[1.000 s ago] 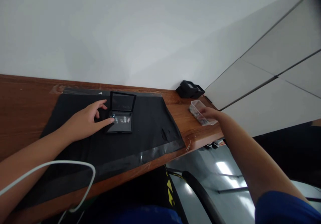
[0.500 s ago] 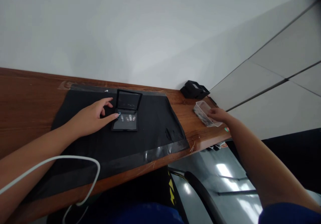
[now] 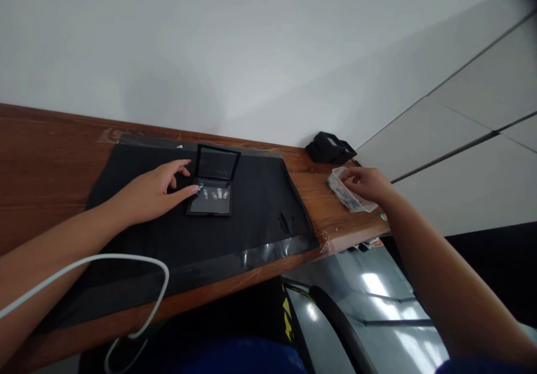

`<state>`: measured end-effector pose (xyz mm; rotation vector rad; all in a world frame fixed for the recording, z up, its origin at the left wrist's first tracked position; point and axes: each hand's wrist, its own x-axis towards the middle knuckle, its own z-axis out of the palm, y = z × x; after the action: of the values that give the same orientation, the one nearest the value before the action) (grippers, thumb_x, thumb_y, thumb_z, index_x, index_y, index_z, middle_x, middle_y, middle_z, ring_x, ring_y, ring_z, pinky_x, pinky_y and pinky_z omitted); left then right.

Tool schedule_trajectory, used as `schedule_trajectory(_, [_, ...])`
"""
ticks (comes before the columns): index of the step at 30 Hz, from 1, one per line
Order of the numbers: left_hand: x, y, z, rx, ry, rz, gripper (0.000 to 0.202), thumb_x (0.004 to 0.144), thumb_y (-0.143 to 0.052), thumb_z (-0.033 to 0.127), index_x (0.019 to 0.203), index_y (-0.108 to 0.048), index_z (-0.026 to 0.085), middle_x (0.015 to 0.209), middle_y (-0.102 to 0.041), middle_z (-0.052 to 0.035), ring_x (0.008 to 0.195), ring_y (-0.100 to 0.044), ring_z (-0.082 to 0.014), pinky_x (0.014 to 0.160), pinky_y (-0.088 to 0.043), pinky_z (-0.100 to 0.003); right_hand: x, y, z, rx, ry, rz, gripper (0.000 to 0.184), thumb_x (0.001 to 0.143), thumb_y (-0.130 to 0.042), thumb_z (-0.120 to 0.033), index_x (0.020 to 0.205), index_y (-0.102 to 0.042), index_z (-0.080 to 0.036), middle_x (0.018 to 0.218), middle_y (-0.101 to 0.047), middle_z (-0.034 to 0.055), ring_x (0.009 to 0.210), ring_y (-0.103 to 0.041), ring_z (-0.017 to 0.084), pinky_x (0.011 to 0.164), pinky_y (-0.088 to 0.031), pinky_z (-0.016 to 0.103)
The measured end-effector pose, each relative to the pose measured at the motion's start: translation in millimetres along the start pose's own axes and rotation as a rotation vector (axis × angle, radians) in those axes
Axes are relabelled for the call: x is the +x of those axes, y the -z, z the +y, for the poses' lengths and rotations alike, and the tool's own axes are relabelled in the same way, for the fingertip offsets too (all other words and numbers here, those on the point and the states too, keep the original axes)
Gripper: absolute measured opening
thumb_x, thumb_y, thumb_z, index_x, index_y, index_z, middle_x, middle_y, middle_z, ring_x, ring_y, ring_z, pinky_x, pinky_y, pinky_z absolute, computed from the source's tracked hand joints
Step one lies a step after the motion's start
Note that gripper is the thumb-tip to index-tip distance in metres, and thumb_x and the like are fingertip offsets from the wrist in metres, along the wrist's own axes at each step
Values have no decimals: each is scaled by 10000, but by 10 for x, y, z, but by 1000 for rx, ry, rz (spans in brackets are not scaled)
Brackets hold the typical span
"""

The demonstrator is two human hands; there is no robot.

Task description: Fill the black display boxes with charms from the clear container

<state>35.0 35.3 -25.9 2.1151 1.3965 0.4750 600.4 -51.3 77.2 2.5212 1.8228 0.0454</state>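
Observation:
A shallow black case lies on the black mat with its lid raised. In it is a row of several small shiny pieces that look like false nails. My left hand rests at the case's left side, fingers apart. Its thumb tip touches the case edge beside a dark bluish piece. Far to the right, my right hand reaches into a clear plastic box holding small pieces. Its fingers are bent together; whatever is between them is hidden.
The black mat is taped to a wooden table against a white wall. Black containers stand at the back right. A white cable loops over my left forearm. A small white bit lies by the mat's back edge.
My right hand has shifted a little within the clear box, its fingers nearer the box's back side. My left hand stays by the case. The whole view has tilted slightly.

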Motion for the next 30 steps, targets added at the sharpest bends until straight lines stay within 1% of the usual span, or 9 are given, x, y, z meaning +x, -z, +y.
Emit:
schedule_trajectory(6, [15,-37,-10,-22,-18,27,1015,871,-495,813,1621,-496,129,1297,-718,-175,869,-669,-278,815,-542,-421,41,-185,279,-27,-130,-18,298,917,-649,-331,1073,-837,-162,918,-812,127,832,-749,270,753,-554,341])
schedule_trajectory(9, [26,-56,-31,-37,-45,37,972,894,-484,777,1626,-491,137,1340,-718,-173,903,-680,-283,831,-551,-421,41,-315,416,-1,-153,-119,249,872,-735,-348,1004,-849,-169,831,-815,99,757,-766,254,706,-572,311])
schedule_trajectory(13, [32,-59,-42,-19,-47,52,937,903,-478,759,1606,-535,142,1229,-741,-153,870,-682,-287,833,-562,-431,112,-414,516,-20,-140,-238,189,792,-845,-345,897,-840,-187,794,-812,78,793,-786,267,699,-572,300])
schedule_trajectory(16, [36,-66,-59,-14,-44,63,926,909,-489,768,1590,-564,146,1147,-745,-137,846,-676,-282,834,-568,-430,186,-436,547,-91,-143,-282,164,831,-859,-323,887,-813,-176,848,-809,95,857,-779,258,740,-577,302])
schedule_trajectory(20, [36,-76,-91,-8,-68,69,898,930,-490,770,1585,-577,162,1142,-741,-133,836,-670,-273,833,-568,-425,231,-417,566,-194,-183,-361,265,1025,-762,-400,1139,-766,-162,1147,-779,91,1033,-756,230,911,-636,384])
schedule_trajectory(22, [30,-67,-84,-3,-69,61,907,929,-479,780,1584,-577,161,1140,-734,-136,837,-669,-276,838,-564,-430,231,-381,574,-217,-198,-377,327,1062,-723,-424,1299,-723,-199,1330,-726,89,1155,-732,246,982,-643,427])
schedule_trajectory(24, [23,-49,-57,1,-54,38,922,923,-473,783,1585,-572,149,1129,-729,-140,839,-670,-285,836,-560,-437,219,-330,582,-224,-203,-362,365,1070,-713,-426,1363,-696,-210,1403,-696,101,1202,-718,257,1010,-642,450])
schedule_trajectory(26, [15,-28,-22,5,-43,19,937,914,-469,780,1586,-566,134,1121,-725,-146,841,-669,-294,829,-556,-441,195,-278,584,-219,-199,-316,328,1055,-731,-401,1298,-729,-182,1325,-735,101,1159,-733,253,995,-640,451])
schedule_trajectory(30, [4,-3,15,4,-44,9,949,901,-451,780,1572,-572,119,1141,-721,-157,853,-665,-298,832,-551,-441,104,-223,553,-147,-168,-151,70,891,-814,-231,905,-866,-187,954,-830,94,904,-777,272,770,-585,338])
